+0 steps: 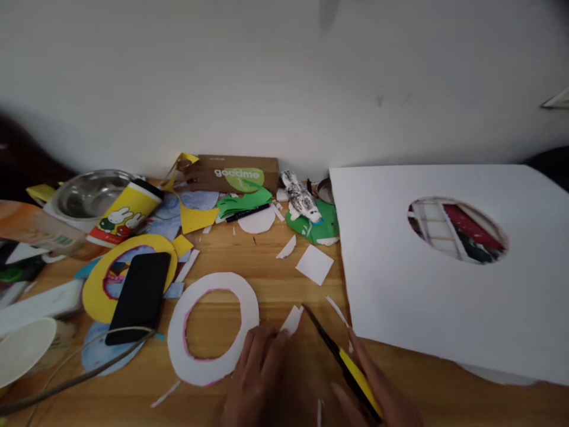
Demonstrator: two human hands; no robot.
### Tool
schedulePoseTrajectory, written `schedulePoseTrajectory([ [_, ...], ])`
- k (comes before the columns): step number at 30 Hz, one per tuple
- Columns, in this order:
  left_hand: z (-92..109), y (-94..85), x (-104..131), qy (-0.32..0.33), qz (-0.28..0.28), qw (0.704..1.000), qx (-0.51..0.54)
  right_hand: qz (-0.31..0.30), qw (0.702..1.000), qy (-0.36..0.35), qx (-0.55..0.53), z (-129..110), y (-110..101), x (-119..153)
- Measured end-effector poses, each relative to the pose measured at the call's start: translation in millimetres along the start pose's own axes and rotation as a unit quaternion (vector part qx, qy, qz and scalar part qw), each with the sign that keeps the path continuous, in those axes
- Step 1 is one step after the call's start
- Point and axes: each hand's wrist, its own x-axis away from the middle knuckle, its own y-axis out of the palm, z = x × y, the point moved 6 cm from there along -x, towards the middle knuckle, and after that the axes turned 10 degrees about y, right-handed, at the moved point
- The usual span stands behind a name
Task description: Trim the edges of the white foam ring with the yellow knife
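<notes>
Half curled, the left hand (258, 370) touches a paper scrap (291, 319) near the white ring (176, 335), its hold unclear; the right hand (376, 385) is closed round a knife (355, 373). If the blade (320, 333) skids, nearby fingers (254, 350) could be nicked.

At the back edge of the wooden worktop (222, 255) sits a long brown cardboard box (231, 170) lettered "goodme", a black marker pen (248, 213) before it. Toward the back left corner, a shiny round metal bowl (80, 196) adjoins a yellow rabbit-printed cup (127, 214). Nearer the front edge lies a black smartphone (140, 293), a grey cable (80, 381) crossing its front end.
</notes>
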Motion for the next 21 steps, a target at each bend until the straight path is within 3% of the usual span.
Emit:
schedulePoseTrajectory([
  [3,3,-4.8,3,0.010,0.056,0.997,0.053,0.025,0.993,0.009,-0.113,-26,5,-34],
  [5,3,-3.7,6,0.018,0.074,0.994,0.080,0.033,0.976,0.064,-0.206,-34,11,-49],
  [7,-4,1.1,8,-0.020,0.087,0.984,0.155,-0.006,0.952,0.134,-0.274,-37,23,-57],
  [10,-16,12.0,13,-0.136,0.116,0.933,0.313,-0.084,0.922,0.198,-0.322,-41,37,-57],
  [15,-19,20.4,12,-0.295,0.159,0.834,0.439,-0.107,0.912,0.189,-0.347,-46,45,-48],
  [18,-21,20.4,10,-0.340,0.182,0.796,0.467,-0.117,0.896,0.177,-0.390,-49,58,-37],
  [21,-27,22.3,8,-0.363,0.204,0.777,0.471,-0.103,0.909,0.137,-0.380,-52,69,-28],
])
